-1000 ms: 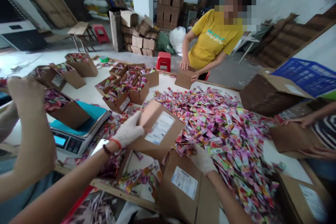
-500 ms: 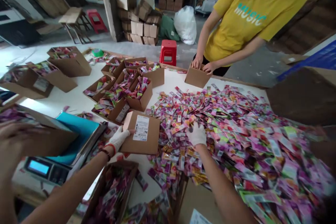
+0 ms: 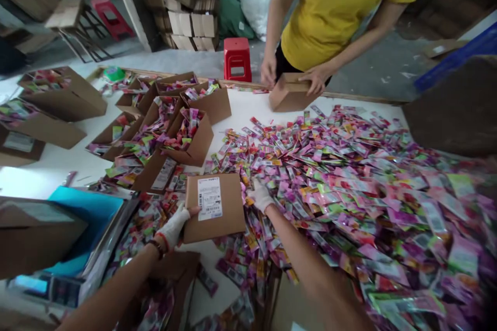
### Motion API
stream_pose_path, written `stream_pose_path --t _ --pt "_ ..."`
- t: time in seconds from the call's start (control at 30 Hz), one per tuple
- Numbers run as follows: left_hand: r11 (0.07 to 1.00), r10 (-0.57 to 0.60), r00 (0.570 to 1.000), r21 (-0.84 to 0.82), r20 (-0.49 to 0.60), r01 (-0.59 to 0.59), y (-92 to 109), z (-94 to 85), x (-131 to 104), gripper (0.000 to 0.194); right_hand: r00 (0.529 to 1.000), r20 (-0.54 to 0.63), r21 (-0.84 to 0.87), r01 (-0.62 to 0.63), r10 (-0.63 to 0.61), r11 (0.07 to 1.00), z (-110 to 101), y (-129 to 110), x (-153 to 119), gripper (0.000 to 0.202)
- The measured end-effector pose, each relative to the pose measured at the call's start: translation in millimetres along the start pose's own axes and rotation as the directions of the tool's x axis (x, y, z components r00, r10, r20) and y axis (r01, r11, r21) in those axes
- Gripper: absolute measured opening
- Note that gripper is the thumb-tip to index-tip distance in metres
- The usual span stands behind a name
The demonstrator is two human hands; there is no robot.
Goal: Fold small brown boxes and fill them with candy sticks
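My left hand, in a white glove with bare fingertips, grips the near left side of a cardboard box. The box is tilted, and a white printed label faces me; its opening points away and is hidden. At the box's right edge is my gloved right hand, fingers curled over a few small colourful packets. Around and beyond it spreads a large heap of slim pink, purple and green packets on the white table.
Boxes filled with packets stand left of the heap. A blue tray and a scale are at the near left. Across the table a person in a yellow shirt handles a small box. Behind is a red stool.
My right hand has moved left from the heap to the box's edge. The co-worker's box has been turned, and one of their hands is off it. Another person's arm at left is gone.
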State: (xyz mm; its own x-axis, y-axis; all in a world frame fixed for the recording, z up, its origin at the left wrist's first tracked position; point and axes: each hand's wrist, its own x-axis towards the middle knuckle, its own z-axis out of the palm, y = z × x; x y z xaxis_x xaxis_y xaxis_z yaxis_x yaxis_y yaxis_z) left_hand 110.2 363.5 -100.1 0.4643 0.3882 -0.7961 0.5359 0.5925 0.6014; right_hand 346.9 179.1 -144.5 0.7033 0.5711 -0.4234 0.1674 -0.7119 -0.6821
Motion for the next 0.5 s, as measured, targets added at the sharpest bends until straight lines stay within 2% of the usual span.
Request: stream_pose_path --t 0.07,0.13,0.2,0.27,0.33,0.4,0.5 --pt "0.998 -0.068 0.998 0.004 0.004 0.068 -2 -1.5 2 0.066 0.986 0.149 0.073 0.060 -0.070 0.996 -3 -2 -3 0.040" --pt "0.997 -0.076 0.996 0.003 0.037 0.076 -2 -4.1 3 0.063 0.959 0.260 0.127 0.086 -0.117 0.988 -18 4 -9 0.054" --pt "0.999 -0.038 0.995 0.004 0.093 0.038 2 -5.1 4 0.063 0.953 0.293 0.137 0.041 -0.080 0.990 -35 15 -14 0.080" --pt "0.999 -0.027 0.992 0.020 0.125 0.025 8 -3.8 5 0.065 0.963 0.269 0.185 -0.027 -0.024 0.982 -38 23 -17 0.090" --pt "0.996 -0.079 0.989 0.047 0.126 0.073 14 -1.7 5 0.065 0.963 0.266 0.344 -0.063 -0.033 0.937 -25 25 -17 0.087" --pt "0.988 -0.143 0.984 0.079 0.111 0.134 16 -0.3 4 0.064 0.952 0.287 0.504 -0.059 -0.103 0.861 -4 18 -17 0.079" --pt "0.980 -0.177 0.975 0.116 0.133 0.162 13 3.3 1 0.062 0.934 0.304 0.588 -0.027 -0.189 0.809 12 1 -17 0.064"
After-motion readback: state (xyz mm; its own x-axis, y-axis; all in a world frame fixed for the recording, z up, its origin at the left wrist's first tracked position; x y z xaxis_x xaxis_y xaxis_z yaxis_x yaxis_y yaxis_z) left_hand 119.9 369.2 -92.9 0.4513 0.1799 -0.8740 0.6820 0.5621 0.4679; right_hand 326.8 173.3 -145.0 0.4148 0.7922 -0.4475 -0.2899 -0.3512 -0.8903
